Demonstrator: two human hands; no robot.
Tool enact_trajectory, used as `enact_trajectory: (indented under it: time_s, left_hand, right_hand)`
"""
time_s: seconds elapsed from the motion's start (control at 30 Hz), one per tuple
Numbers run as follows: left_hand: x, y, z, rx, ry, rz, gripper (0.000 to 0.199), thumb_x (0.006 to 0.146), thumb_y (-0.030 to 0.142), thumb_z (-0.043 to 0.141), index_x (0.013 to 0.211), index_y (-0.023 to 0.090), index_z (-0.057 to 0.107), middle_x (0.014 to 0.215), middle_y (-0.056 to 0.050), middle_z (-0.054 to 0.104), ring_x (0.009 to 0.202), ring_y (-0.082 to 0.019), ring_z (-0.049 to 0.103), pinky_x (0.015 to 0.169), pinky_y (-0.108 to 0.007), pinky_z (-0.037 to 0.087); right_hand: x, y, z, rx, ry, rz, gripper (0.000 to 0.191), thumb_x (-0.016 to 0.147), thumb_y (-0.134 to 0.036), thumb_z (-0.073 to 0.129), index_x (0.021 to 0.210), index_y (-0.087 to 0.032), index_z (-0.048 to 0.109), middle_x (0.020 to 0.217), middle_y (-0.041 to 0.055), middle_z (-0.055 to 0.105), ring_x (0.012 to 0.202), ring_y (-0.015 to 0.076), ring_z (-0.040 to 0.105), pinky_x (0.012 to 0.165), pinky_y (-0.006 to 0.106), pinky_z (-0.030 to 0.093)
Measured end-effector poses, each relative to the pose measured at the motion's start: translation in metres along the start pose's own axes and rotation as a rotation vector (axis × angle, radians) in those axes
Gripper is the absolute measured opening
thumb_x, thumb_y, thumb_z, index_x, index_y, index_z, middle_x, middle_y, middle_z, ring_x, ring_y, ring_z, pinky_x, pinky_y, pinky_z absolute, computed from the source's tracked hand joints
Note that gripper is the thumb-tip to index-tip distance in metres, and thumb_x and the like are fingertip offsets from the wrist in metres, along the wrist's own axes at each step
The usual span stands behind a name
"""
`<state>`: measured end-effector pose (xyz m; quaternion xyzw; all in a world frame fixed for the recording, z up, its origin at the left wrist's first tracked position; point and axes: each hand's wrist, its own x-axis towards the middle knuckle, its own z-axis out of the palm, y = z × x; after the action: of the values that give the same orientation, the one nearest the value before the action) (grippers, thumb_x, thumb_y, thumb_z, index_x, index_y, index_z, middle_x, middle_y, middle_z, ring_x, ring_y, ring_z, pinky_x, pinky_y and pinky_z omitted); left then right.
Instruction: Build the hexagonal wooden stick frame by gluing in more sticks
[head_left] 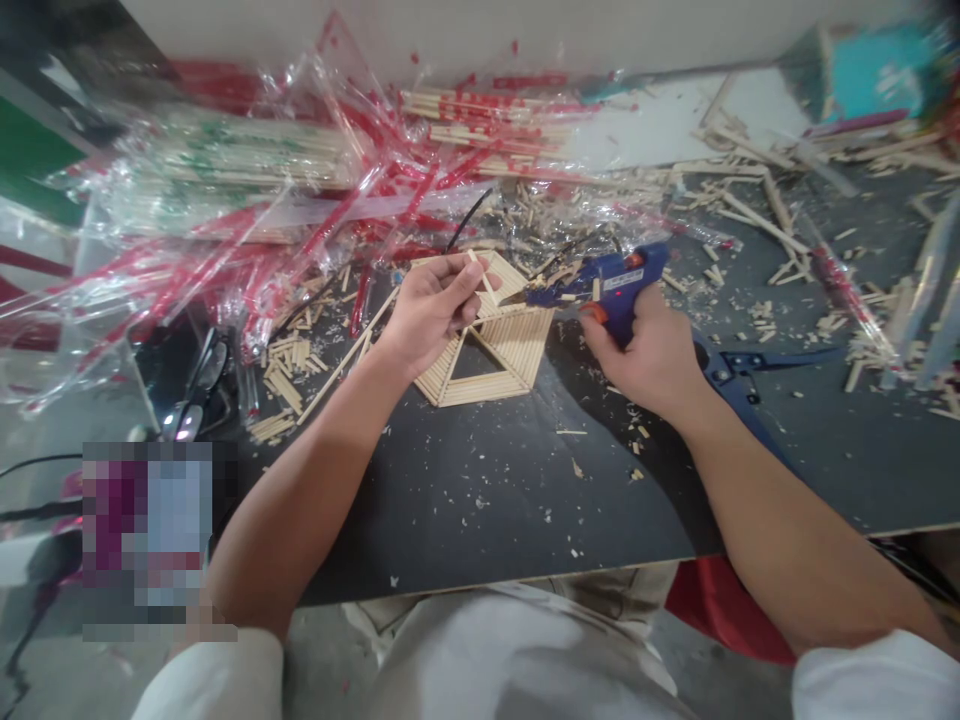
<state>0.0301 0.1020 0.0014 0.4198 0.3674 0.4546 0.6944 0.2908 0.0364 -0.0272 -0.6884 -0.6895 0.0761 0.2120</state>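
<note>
A hexagonal panel of pale wooden sticks (491,388) lies on the dark table, with a dark triangular gap in its lower part. Over its upper left, my left hand (442,300) pinches a short wooden stick (484,278) between thumb and fingers. My right hand (649,350) is closed around a blue glue gun (626,285) with an orange trigger. The gun's nozzle points left, close to the stick and just above the panel. Whether the nozzle touches the stick, I cannot tell.
Plastic-wrapped stick bundles (247,150) cover the back left. Blue-handled cutters (739,370) lie right of my right hand. Cut stick pieces (289,375) lie left of the panel, and more are scattered at right. Eyeglasses (196,385) rest on the left.
</note>
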Motion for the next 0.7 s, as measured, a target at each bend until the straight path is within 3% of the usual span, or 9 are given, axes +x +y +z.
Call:
enact_trajectory:
  time_s: [0.37, 0.7]
  left_hand:
    - [-0.0008, 0.0046, 0.0042, 0.017, 0.069, -0.049, 0.021, 0.096, 0.025, 0.081, 0.086, 0.014, 0.067, 0.08, 0.002, 0.071, 0.049, 0.002, 0.046, 0.043, -0.012, 0.032]
    - [-0.0011, 0.0026, 0.0031, 0.005, 0.076, -0.014, 0.023, 0.095, 0.027, 0.082, 0.085, 0.015, 0.065, 0.078, 0.003, 0.07, 0.048, 0.002, 0.048, 0.041, -0.013, 0.031]
  right_hand:
    - [0.0002, 0.0031, 0.001, 0.107, 0.031, -0.037, 0.055, 0.092, -0.061, 0.059, 0.13, -0.022, 0.057, 0.082, 0.0113, 0.069, 0.071, 0.0341, 0.069, 0.066, 0.046, 0.055]
    - [0.0002, 0.0003, -0.0038, 0.171, 0.089, 0.022, 0.059, 0.085, -0.077, 0.069, 0.113, -0.025, 0.062, 0.081, 0.0097, 0.071, 0.071, 0.0327, 0.069, 0.065, 0.047, 0.057]
